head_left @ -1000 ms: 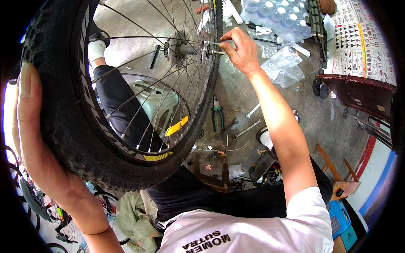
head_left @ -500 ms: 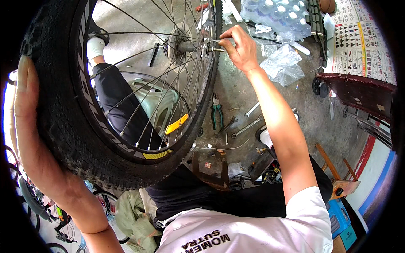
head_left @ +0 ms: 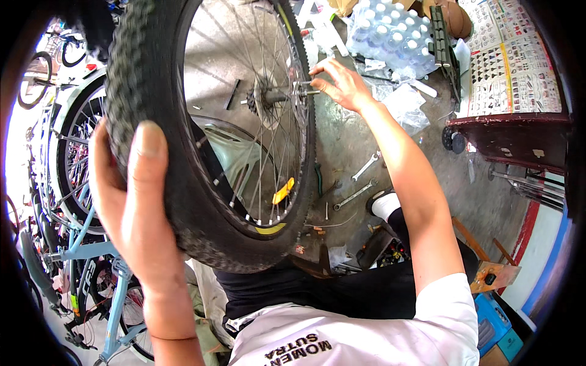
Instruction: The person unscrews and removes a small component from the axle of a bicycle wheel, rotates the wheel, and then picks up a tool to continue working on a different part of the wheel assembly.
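A bicycle wheel with a knobby black tyre (head_left: 152, 183) stands tilted in front of me, its spokes and an orange reflector (head_left: 283, 191) showing. My left hand (head_left: 135, 201) grips the tyre on its left side, thumb on the tread and fingers partly hidden round the outer side. At the hub (head_left: 271, 96), a short metal axle end (head_left: 313, 93) sticks out to the right. My right hand (head_left: 345, 87) is closed there, thumb and forefinger pinching a small metal piece beside the axle end; the fingertips partly hide it.
Two wrenches (head_left: 356, 193) lie on the concrete floor right of the wheel. Wrapped water bottles (head_left: 390, 30) and clear plastic bags (head_left: 406, 107) are farther off. Bicycles crowd the left, with a light-blue frame (head_left: 116, 305) closest. A dark red cart (head_left: 513, 137) stands at right.
The wheel has turned and tilted more upright, its left edge shifting right. My left hand has moved right with it, its thumb now over the tread. My right hand stays at the hub, slightly lower.
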The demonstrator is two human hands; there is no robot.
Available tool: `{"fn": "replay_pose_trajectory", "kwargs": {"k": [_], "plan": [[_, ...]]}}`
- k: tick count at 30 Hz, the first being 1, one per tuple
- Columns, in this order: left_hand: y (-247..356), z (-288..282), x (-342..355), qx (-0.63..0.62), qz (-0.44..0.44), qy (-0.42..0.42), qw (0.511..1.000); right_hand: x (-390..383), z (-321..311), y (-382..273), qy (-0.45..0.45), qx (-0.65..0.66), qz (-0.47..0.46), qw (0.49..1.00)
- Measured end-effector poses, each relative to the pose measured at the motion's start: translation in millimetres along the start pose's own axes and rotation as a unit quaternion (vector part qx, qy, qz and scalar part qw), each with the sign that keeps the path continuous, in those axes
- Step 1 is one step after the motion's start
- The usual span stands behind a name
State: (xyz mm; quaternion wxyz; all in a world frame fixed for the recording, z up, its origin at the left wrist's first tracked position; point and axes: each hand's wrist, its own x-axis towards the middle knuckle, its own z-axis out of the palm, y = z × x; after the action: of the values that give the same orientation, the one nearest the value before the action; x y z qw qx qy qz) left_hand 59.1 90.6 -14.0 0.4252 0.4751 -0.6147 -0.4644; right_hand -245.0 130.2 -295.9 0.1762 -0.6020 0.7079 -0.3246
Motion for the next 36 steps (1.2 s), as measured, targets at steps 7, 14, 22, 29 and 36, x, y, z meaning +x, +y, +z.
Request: {"fn": "replay_pose_trajectory", "kwargs": {"k": [7, 14, 22, 29, 36], "plan": [[-47.8, -56.5, -48.6, 0.009, 0.001, 0.027, 1.0, 8.4, -3.8, -45.3, -0.108, -0.013, -0.004, 0.994], [-71.2, -74.9, -47.6, -0.034, -0.044, 0.094, 0.994, 33.2, 12.3, -56.7, -0.142, -0.012, -0.026, 0.989], [-80.4, -87.4, -34.2, -0.056, -0.079, 0.141, 0.985, 58.4, 27.9, -58.6, -0.166, 0.004, -0.04, 0.985], [-79.9, -85.7, -23.9, -0.026, -0.073, 0.13, 0.988, 62.2, 27.7, -49.8, -0.165, 0.006, -0.052, 0.985], [-50.7, -65.8, -7.4, -0.013, -0.057, 0.055, 0.997, 45.8, 19.9, -35.2, -0.093, 0.033, -0.047, 0.994]]}}
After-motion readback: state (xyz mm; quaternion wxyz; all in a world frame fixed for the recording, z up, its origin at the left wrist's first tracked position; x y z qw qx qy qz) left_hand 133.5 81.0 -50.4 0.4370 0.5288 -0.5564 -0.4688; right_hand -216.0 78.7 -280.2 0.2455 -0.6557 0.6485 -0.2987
